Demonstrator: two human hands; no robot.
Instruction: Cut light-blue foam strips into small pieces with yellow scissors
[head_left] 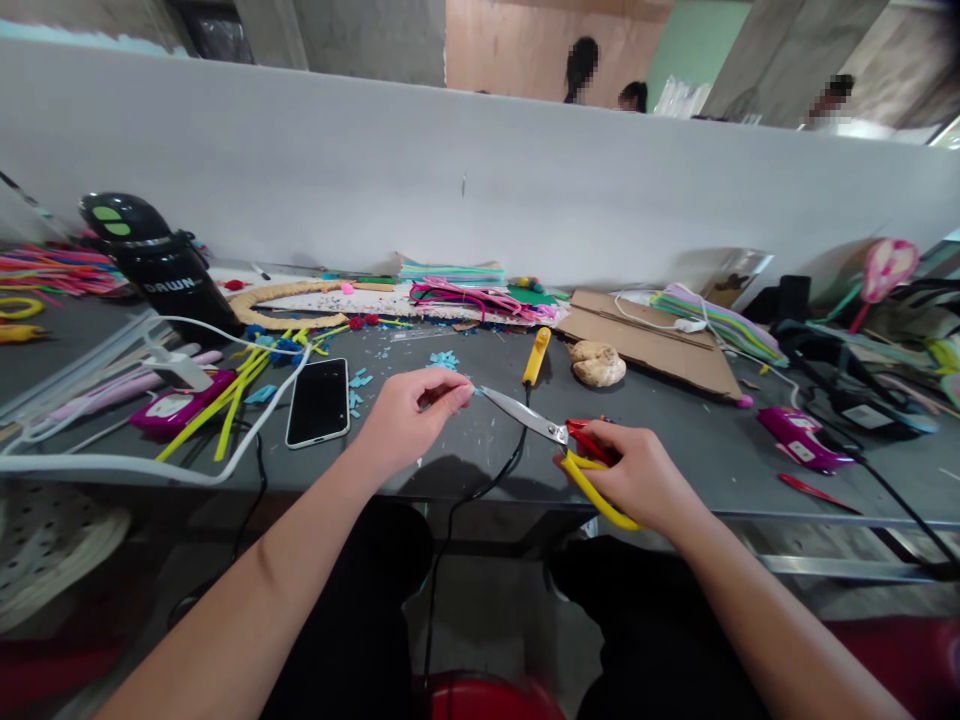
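My left hand (416, 415) is closed in a pinch above the grey table, a tiny light-blue piece (476, 392) just showing at its fingertips. My right hand (630, 470) grips yellow-handled scissors (525, 412). Their blades look closed, and the tips point left, right beside the pinched fingers. Small cut light-blue strips (444, 360) lie in a loose pile behind my left hand, with more scattered by a phone (319, 402). Something red (589, 435) shows at my right fingers; whether it belongs to the scissors I cannot tell.
A yellow corded tool (535, 355) lies behind the scissors, its black cable running off the front edge. Nearby are a pale lumpy object (598, 364) and cardboard (652, 340). At left stand a black bottle (169, 270) and yellow pipe cleaners (225, 395). A white partition (480, 180) closes the back.
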